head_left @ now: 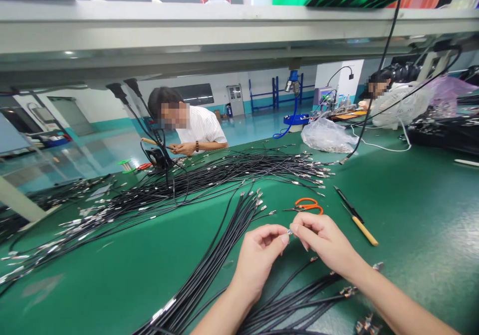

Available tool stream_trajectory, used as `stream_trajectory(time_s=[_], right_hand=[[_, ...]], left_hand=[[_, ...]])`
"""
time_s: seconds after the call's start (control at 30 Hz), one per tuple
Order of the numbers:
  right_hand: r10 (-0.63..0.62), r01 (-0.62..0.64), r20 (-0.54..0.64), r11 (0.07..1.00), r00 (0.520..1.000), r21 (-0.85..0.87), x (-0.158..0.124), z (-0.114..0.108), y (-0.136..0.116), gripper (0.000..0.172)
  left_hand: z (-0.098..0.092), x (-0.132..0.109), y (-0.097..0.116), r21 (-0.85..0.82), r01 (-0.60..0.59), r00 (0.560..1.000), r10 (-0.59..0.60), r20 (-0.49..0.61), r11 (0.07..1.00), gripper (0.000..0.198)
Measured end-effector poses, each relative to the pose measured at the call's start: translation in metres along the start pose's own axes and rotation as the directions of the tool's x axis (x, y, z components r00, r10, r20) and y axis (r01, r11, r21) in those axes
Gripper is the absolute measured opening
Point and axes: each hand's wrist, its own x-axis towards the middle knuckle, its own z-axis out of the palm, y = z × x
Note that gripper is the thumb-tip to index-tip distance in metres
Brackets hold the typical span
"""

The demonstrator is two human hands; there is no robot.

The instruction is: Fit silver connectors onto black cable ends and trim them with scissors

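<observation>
My left hand (258, 257) and my right hand (322, 240) meet above the green bench mat (411, 225), their fingertips pinching a tiny metal terminal (290, 232) on a thin wire. Beside my left hand runs a bundle of black wires (213, 260) with crimped metal ends. More black wires (292, 300) lie under my right wrist. Just beyond my right fingers rest orange-handled scissors (309, 205). To their right lie a wooden-handled tool (364, 230) and a black-handled tool (348, 203).
A wide spread of black wires (209, 185) crosses the mat. A co-worker (190, 125) sits opposite, holding a wooden-handled tool, and another person (377, 88) sits far right. A clear plastic bag (327, 135) lies beyond. A metal shelf (239, 31) spans overhead, with a black cable (377, 81) hanging down.
</observation>
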Motion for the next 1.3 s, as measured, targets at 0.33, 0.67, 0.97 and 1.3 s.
stream_trajectory(time_s=[0.33,0.67,0.97,1.3], right_hand=[[-0.001,0.001,0.025,1.0,1.0,-0.004,-0.003,0.001,-0.005,0.03],[0.067,-0.087,0.097,0.973,0.993,0.213,0.0,0.003,0.002,0.027],[0.1,-0.123,0.095,0.951,0.991,0.285,0.001,0.001,0.009,0.027],[0.134,-0.229,0.204,0.787,0.97,0.573,0.001,0.006,0.019,0.021]], left_hand=[[0.002,-0.001,-0.001,-0.06,0.005,1.0,-0.003,0.021,0.998,0.012],[-0.002,0.0,-0.006,-0.194,0.041,0.995,-0.022,0.1,0.98,0.013],[-0.004,0.0,-0.013,-0.245,0.081,0.992,-0.056,0.109,0.966,0.017],[-0.004,-0.001,-0.009,-0.234,0.084,0.986,-0.048,0.157,0.969,0.011]])
